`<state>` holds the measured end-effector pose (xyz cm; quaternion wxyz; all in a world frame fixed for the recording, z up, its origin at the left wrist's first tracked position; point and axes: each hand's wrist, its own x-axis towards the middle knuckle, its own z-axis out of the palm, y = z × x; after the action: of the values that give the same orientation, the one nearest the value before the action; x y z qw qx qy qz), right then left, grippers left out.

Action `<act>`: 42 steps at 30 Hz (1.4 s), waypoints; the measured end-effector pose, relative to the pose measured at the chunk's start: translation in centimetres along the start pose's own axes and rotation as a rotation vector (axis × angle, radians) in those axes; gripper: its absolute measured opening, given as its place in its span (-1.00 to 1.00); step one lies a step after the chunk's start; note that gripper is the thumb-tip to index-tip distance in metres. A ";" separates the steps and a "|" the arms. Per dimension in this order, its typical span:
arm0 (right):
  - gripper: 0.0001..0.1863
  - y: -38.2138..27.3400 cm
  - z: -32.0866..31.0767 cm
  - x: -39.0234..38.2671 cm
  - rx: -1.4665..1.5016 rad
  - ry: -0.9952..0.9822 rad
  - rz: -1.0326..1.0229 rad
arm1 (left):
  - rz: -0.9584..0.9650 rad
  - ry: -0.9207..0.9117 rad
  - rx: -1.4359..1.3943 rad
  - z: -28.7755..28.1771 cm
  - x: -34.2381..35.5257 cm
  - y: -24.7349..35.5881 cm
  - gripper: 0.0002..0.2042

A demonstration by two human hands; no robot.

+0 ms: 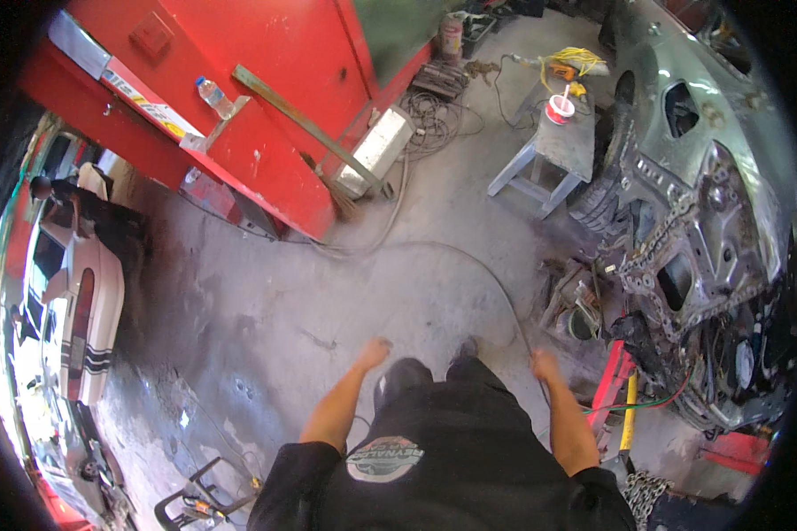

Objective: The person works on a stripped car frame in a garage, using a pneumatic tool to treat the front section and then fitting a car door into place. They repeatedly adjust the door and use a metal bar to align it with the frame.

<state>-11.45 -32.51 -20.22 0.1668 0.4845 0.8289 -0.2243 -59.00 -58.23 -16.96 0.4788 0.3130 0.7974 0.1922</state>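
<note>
Grey-brown and slender, the hose (485, 267) starts its long curve on your left near the foot of the red cabinet (283, 133), bows across the floor and bends down to your right hand. Your left hand (376, 353) hangs apart from it above the floor, the fingers bunched; at this size you cannot tell whether they are clenched or slack. Your right hand (545, 364) is over the hose's line, and whether the fingers grasp it or merely pass in front of it, you cannot tell. Among containers, left to right, you have a clear plastic bottle (214, 97) on the cabinet's ledge, a pale metal box (376, 152) on the floor, and a red-and-white cup (560, 110) on a grey metal stool (565, 142), with a straw standing in it; its fill is hidden. Underneath all this, your floor (266, 319) is grey, scuffed and darkly stained. At your far left stands a white car (93, 310) with black stripes, a person (106, 217) beside it. At your far right looms a grey-green car body (726, 97), its bare metal parts exposed, with a yellow bar (630, 411) slanting up below it.
</note>
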 end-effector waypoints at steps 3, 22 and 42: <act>-0.63 -7.3 -14.4 4.5 0.332 0.302 -0.186 | 0.011 0.055 -0.131 -5.0 3.1 4.1 -0.67; -0.59 -19.8 -14.5 11.9 0.296 -0.111 0.441 | 0.262 -0.135 0.035 -28.1 40.9 16.7 -0.68; -0.72 -3.2 -63.6 30.7 -0.083 0.917 0.354 | 0.862 -0.756 0.448 -12.5 53.0 64.3 -0.69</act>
<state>-32.64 22.43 18.93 -0.1603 0.6598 0.7301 0.0770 -68.13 24.83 -6.21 0.5303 0.7468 0.3949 0.0720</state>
